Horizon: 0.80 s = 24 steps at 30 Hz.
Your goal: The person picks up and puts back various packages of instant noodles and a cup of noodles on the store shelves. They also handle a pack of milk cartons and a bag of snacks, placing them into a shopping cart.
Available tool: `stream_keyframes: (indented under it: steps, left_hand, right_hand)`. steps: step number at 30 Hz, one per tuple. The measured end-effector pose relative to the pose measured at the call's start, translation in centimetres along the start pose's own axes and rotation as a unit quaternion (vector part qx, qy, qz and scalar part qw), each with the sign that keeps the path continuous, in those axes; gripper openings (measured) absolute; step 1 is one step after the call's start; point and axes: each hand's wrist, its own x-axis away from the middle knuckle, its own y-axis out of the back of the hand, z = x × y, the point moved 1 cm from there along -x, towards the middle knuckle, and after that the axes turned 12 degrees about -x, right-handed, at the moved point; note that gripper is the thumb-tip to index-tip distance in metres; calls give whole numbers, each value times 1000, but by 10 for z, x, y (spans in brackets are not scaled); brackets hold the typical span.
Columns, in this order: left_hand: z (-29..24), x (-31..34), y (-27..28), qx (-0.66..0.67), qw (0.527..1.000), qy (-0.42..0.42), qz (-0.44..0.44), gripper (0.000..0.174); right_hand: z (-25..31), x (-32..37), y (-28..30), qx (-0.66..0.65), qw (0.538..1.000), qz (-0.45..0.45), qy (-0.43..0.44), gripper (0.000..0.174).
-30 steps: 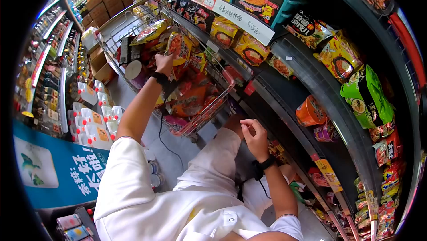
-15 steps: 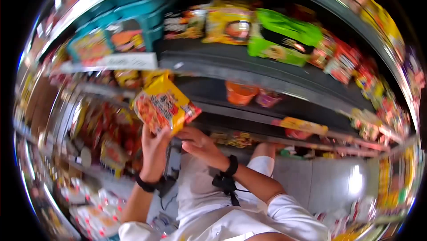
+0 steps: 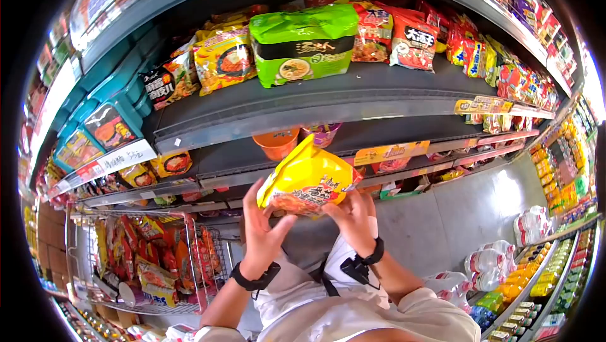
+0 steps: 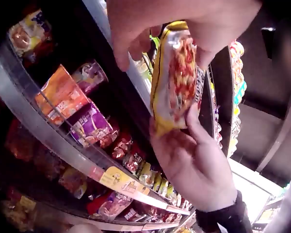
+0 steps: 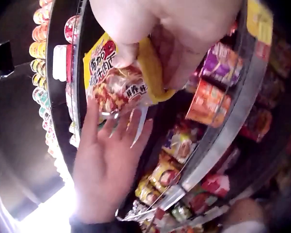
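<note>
A yellow instant noodle packet [image 3: 309, 181] is held tilted in front of the chest, its printed face toward me. My right hand [image 3: 355, 219] pinches its right side, the thumb [image 5: 126, 57] lying on the front. At the packet's left edge is my left hand [image 3: 264, 231], its fingers extended against the wrapper and its thumb standing off it. The right wrist view shows these left fingers [image 5: 106, 127] nearly straight along the packet's edge. In the left wrist view the right hand [image 4: 196, 162] grips the packet's lower end.
A wire shopping cart [image 3: 201, 260] full of noodle packets stands at the lower left. Ahead, shelves carry a green multipack [image 3: 303, 48], an orange noodle cup [image 3: 276, 143] and several bagged noodles. Water bottles [image 3: 489, 260] stand on the floor at right.
The left hand has lifted the noodle packet out of the cart and brought it before the chest. The right hand has come up and taken hold of it. The view has turned right.
</note>
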Motion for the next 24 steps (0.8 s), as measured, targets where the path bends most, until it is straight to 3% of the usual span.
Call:
stream_keyframes:
  steps: [1, 3, 4, 7, 11, 14, 15, 17, 24]
  left_hand:
    - [-2, -5, -3, 36, 999, -12, -9, 77]
    - [0, -13, 2, -5, 998, -1, 57, 60]
    - [-2, -17, 1, -15, 996, 47, 78, 46]
    - [2, -19, -12, 6, 995, 82, 55, 43]
    - [-2, -22, -28, 23, 998, 58, 28, 41]
    - [5, -21, -24, 18, 998, 61, 5, 40]
    - [9, -22, -23, 0, 999, 44, -7, 36]
    - [6, -18, -17, 93, 987, 125, -23, 31]
    - [7, -11, -7, 27, 990, 123, -68, 25]
  right_hand:
    - [4, 1, 11, 12, 1000, -4, 5, 46]
    - [9, 2, 29, 35, 999, -8, 12, 43]
    - [16, 2, 36, 78, 997, -10, 12, 45]
    - [27, 3, 40, 66, 995, -41, 59, 42]
    - [27, 5, 49, 60, 993, -60, 82, 40]
    - [28, 4, 43, -19, 995, -90, 49, 37]
    - [33, 3, 42, 2, 995, -89, 35, 34]
    - [34, 1, 32, 21, 994, -98, 50, 33]
    - [27, -3, 22, 57, 992, -100, 61, 31]
